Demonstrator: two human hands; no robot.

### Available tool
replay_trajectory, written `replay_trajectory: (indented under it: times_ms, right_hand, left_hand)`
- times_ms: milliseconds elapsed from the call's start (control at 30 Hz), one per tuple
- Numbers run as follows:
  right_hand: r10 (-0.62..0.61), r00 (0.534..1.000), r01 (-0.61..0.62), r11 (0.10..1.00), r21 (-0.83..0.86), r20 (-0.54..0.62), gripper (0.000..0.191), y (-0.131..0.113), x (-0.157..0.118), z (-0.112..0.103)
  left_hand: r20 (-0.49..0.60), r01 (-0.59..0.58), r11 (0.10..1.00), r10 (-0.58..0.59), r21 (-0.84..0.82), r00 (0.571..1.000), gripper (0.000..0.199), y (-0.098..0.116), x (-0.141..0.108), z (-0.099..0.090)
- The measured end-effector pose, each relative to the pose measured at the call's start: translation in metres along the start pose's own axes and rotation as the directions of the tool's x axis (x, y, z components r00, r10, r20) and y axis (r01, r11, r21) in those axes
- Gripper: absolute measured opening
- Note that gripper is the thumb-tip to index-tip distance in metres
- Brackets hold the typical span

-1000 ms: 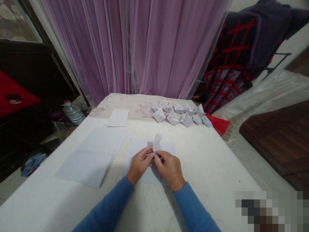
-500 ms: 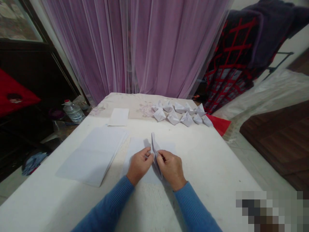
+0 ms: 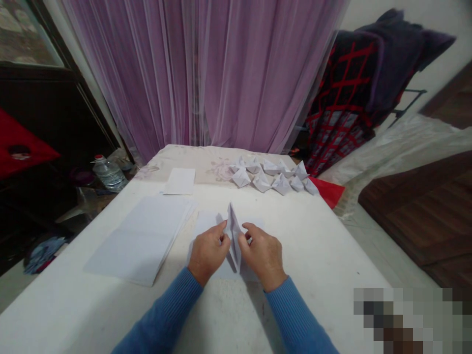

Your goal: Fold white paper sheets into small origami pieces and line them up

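Observation:
A folded white paper [image 3: 233,241], tall and narrow with a pointed top, stands upright between my two hands. My left hand [image 3: 209,251] pinches its left side, the thumb and curled fingers against the paper. On the other side, my right hand [image 3: 263,253] has its thumb on the paper and its index finger bent near the edge; the other fingertips are partly hidden. Under the hands a flat white sheet [image 3: 254,220] lies on the table. Farther back at the right, several folded paper boats [image 3: 261,182] sit in two rows.
At the left of the white table [image 3: 313,295] lies a stack of white sheets [image 3: 140,236]. A smaller stack of paper [image 3: 180,181] is behind it. A red item [image 3: 328,191] shows by the right edge. A water bottle [image 3: 109,173] stands beyond the left edge.
The folded paper has turned and its sides have spread a little, so more of its face shows. The right index finger has lifted slightly. The view has shifted a bit.

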State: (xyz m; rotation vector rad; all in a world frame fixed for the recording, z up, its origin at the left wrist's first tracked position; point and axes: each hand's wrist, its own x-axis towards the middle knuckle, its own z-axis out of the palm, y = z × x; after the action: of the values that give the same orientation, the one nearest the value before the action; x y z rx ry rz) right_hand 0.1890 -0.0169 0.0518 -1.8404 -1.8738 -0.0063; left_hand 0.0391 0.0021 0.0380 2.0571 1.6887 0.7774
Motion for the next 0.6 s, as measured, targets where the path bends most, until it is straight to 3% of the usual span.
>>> replay_trajectory:
  times_ms: [133,300,467,600]
  right_hand:
    - [0.02,0.996,-0.019,1.0,-0.006,0.091,0.024,-0.003,0.001,-0.006]
    - [-0.009,0.987,0.031,0.99,-0.135,0.161,0.017,-0.006,0.002,-0.017]
    - [0.001,0.973,0.053,0.971,-0.231,0.231,0.022,-0.001,0.005,-0.03]
    - [0.051,0.953,0.013,0.978,-0.207,0.298,0.025,0.006,0.007,-0.036]
  left_hand:
    - [0.057,-0.03,0.999,0.029,0.03,0.998,0.046,0.004,-0.001,-0.005]
    - [0.1,-0.066,0.99,0.053,0.124,0.994,0.052,0.011,-0.001,-0.014]
    - [0.165,-0.019,0.967,-0.024,0.255,0.986,0.053,0.014,0.0,-0.037]
    - [0.214,0.004,0.967,-0.06,0.254,0.975,0.05,0.009,0.002,-0.048]
